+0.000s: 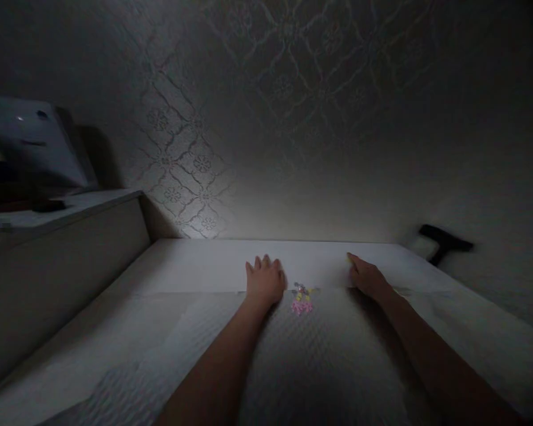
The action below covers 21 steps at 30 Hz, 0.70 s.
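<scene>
Behind everything rises the patterned wall (293, 130), lit mostly at the left, so we work in dim light; a small dropped piece could easily escape our eyes. The white bench (213, 263) shows bare along the wall, and anything light that got loose there could skid, there being no texture to catch it. The pale cover (320, 367) lies over the near part; if a forearm tugged it, its far edge might shift and upset what sits there. To our left is a shelf (102, 202) bearing a white box (39, 142), well apart from our hands. At the right is a black T-shaped thing (444, 239), too blurred for us to name.

Our left hand (265, 283) rests palm down, fingers spread, holding nothing that we can see. Our right hand (366, 278) is narrow, its index finger reaching forward over the bench. The pile (302, 306) of tiny pink, yellow and grey pieces sits between them at the cover's edge, just beside the left hand; a careless sideways sweep could scatter it. At the right fingertip shows a yellow bit (349, 260); pinched or merely touched, we cannot tell, and a loose grip might lose it.
</scene>
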Each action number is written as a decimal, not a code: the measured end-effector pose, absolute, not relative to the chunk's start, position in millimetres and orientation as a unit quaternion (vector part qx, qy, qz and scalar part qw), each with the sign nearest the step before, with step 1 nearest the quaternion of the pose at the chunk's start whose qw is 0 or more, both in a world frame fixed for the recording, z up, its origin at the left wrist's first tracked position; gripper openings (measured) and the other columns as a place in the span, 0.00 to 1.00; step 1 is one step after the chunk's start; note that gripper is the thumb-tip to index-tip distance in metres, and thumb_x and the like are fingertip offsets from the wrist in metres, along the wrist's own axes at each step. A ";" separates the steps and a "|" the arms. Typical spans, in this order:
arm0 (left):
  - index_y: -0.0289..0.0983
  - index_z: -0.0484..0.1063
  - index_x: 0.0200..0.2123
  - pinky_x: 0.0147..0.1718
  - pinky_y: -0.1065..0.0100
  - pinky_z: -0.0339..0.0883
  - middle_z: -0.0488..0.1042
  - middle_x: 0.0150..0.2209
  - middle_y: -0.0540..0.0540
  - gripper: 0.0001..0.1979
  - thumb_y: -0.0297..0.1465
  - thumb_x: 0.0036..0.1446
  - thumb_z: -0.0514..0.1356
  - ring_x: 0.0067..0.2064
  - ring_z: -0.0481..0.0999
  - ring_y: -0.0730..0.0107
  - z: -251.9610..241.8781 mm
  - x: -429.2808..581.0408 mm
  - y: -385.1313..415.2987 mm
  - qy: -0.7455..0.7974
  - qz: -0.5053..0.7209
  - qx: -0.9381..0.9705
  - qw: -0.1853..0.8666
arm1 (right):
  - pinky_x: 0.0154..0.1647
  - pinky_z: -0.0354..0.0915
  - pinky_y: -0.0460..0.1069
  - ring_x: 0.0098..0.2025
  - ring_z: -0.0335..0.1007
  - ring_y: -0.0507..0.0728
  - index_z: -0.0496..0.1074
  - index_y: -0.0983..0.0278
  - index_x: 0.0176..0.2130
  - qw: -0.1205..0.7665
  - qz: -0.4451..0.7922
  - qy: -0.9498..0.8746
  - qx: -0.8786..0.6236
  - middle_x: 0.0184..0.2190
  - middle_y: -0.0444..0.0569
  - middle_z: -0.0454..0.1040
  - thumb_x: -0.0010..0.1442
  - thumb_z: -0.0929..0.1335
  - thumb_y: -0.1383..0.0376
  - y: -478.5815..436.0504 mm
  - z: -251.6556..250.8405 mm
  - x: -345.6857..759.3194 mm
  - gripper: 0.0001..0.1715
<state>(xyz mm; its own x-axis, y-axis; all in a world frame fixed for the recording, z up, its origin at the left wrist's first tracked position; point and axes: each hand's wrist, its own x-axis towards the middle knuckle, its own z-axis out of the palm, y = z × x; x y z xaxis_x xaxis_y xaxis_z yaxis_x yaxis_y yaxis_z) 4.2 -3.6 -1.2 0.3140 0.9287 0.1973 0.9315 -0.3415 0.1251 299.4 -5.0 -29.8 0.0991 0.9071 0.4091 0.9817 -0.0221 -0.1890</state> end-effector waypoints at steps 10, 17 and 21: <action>0.39 0.64 0.58 0.59 0.43 0.50 0.60 0.63 0.37 0.22 0.36 0.66 0.44 0.64 0.58 0.47 0.6 5.0 -4.1 -0.578 -0.114 -0.808 0.002 | 0.53 0.69 0.59 0.47 0.75 0.62 0.75 0.62 0.49 0.295 -0.060 -0.669 -0.680 0.44 0.53 0.79 0.57 0.60 0.66 -12.3 -13.4 284.1 0.23; 0.38 0.65 0.57 0.58 0.42 0.51 0.62 0.62 0.36 0.21 0.36 0.65 0.45 0.63 0.58 0.46 -0.2 5.3 -4.4 -0.575 -0.127 -0.808 0.004 | 0.32 0.69 0.50 0.29 0.73 0.56 0.75 0.61 0.33 0.310 0.090 -0.772 -0.548 0.29 0.48 0.77 0.56 0.67 0.55 -43.4 5.6 210.5 0.13; 0.39 0.65 0.57 0.58 0.43 0.51 0.61 0.63 0.38 0.21 0.36 0.65 0.45 0.63 0.58 0.48 -0.6 5.4 -4.1 -0.581 -0.122 -0.805 0.009 | 0.29 0.66 0.48 0.27 0.69 0.53 0.74 0.61 0.31 0.294 0.087 -0.778 -0.548 0.27 0.46 0.74 0.52 0.70 0.56 -48.4 3.0 191.0 0.11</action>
